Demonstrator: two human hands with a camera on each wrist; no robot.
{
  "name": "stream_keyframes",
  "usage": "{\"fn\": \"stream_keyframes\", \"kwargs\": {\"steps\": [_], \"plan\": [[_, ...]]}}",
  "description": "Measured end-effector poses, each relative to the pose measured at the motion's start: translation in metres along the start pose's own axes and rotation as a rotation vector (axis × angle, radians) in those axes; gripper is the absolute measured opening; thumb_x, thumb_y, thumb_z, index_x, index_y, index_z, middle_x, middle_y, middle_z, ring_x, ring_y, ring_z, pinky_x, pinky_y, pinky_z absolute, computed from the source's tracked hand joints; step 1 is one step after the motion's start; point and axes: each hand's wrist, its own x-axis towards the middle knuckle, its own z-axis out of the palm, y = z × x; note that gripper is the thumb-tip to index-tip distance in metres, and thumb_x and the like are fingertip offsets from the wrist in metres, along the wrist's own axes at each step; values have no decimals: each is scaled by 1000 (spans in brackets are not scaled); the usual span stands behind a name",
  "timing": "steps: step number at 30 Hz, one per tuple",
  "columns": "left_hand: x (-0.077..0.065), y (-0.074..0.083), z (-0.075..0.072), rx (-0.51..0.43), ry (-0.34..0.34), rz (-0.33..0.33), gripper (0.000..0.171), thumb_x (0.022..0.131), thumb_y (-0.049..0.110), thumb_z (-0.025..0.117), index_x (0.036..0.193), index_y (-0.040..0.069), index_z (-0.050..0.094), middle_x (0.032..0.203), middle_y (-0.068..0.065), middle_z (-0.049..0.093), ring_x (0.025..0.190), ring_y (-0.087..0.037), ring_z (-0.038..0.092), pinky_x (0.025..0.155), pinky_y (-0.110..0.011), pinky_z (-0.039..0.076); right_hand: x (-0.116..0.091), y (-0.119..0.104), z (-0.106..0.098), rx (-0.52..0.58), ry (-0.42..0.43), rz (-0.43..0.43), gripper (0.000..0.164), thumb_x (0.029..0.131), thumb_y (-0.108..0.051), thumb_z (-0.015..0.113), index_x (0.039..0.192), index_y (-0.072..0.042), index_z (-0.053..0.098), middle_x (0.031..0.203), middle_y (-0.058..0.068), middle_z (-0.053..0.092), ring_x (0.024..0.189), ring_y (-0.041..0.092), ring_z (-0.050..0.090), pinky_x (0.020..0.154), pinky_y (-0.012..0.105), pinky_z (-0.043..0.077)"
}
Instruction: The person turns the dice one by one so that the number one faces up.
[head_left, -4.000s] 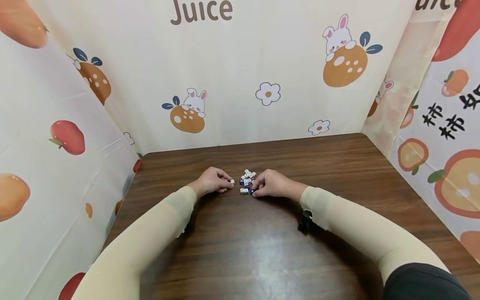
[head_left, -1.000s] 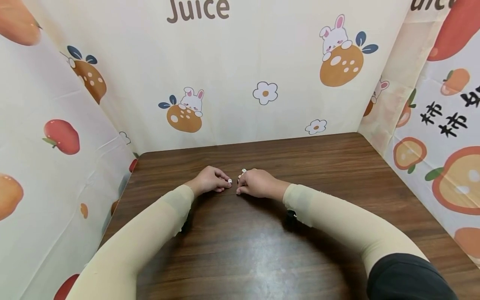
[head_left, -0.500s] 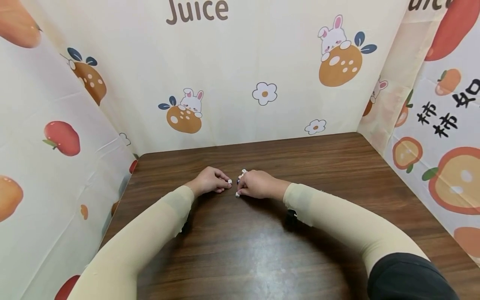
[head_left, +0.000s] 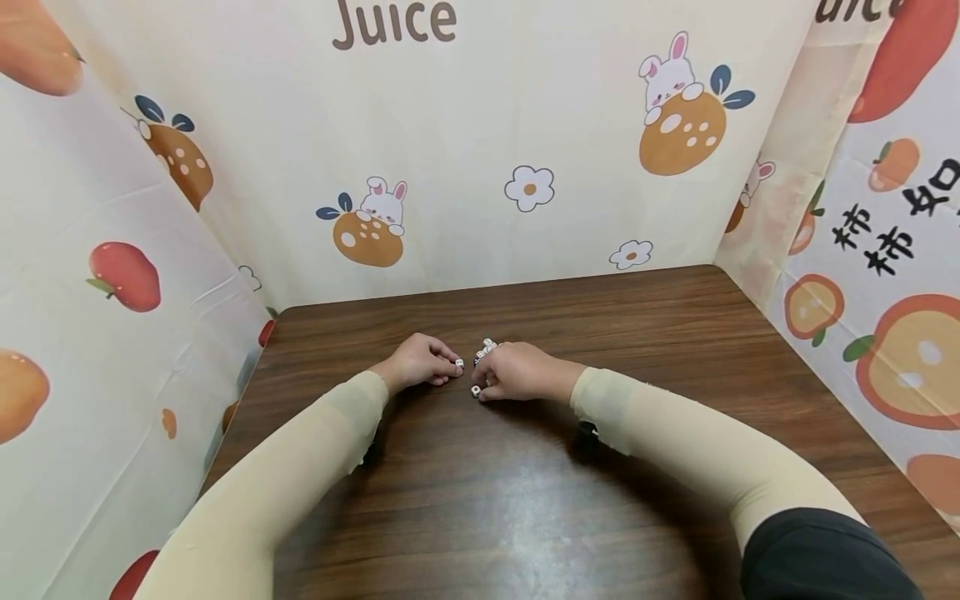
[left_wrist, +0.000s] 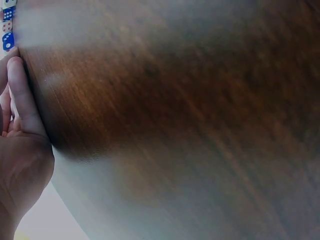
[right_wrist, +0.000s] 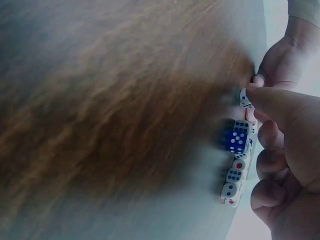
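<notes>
In the head view my left hand (head_left: 420,361) is at the middle of the table, thumb and index finger pinching a white die (head_left: 459,363). The left wrist view shows a line of blue and white dice (left_wrist: 8,41) just beyond those fingertips. My right hand (head_left: 517,372) lies across from it, fingers bent. Its thumb and index fingertips hold another white die (head_left: 476,390), low against the table. In the right wrist view the thumb presses on this white die (right_wrist: 244,98). Behind the right fingers is a cluster of dice (head_left: 487,347), mostly hidden by the hand.
The dark wooden table (head_left: 480,500) stretches in front of both forearms. In the right wrist view a blue die (right_wrist: 237,141) and several white dice (right_wrist: 234,175) sit close to the curled fingers. A printed cloth (head_left: 450,125) stands behind the table, with more at both sides.
Since four seconds ago my right hand has moved left, now covering much of the cluster. The white die at its fingertips came into view half a second ago. The left hand stays put.
</notes>
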Motion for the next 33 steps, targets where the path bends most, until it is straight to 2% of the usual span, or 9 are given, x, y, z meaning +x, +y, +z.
{"fn": "stream_keyframes", "kwargs": {"steps": [3,9,14,19,25,33], "plan": [[-1,0,0,1,-2,0,22,96,12,92,114,1,86,94,-3,82,72,-6,70,67,-21,64,2,-1,1,12,-10,-3,19,102,-27,87,119,-19,88,82,-14,74,75,-1,59,76,28,60],[-2,2,2,7,-7,-4,22,97,13,92,114,2,86,95,-3,82,73,-6,70,67,-22,64,1,1,4,30,11,13,10,104,-25,84,110,-19,88,81,-12,72,74,0,58,73,27,57],[0,2,3,15,3,-11,20,96,13,93,112,4,87,93,-2,82,73,-7,70,67,-23,65,-9,10,-9,134,63,79,10,103,-25,84,110,-18,88,73,-12,65,67,1,55,64,23,47],[2,1,2,20,2,-18,19,96,13,93,112,4,87,93,-2,82,73,-7,70,67,-23,65,-24,27,-18,191,98,149,11,101,-22,82,110,-17,88,73,-12,62,67,3,53,64,23,45],[1,1,1,21,-4,-7,20,96,13,93,112,3,87,92,-3,82,72,-8,71,67,-24,65,-38,44,-15,204,82,180,6,101,-22,84,104,-18,87,74,-11,64,69,4,55,66,23,47],[0,1,0,23,-2,-8,21,96,14,93,113,4,87,92,-3,82,72,-7,70,67,-23,65,-42,47,-6,197,48,170,8,100,-23,86,106,-18,88,73,-11,65,69,2,56,66,24,48]]}}
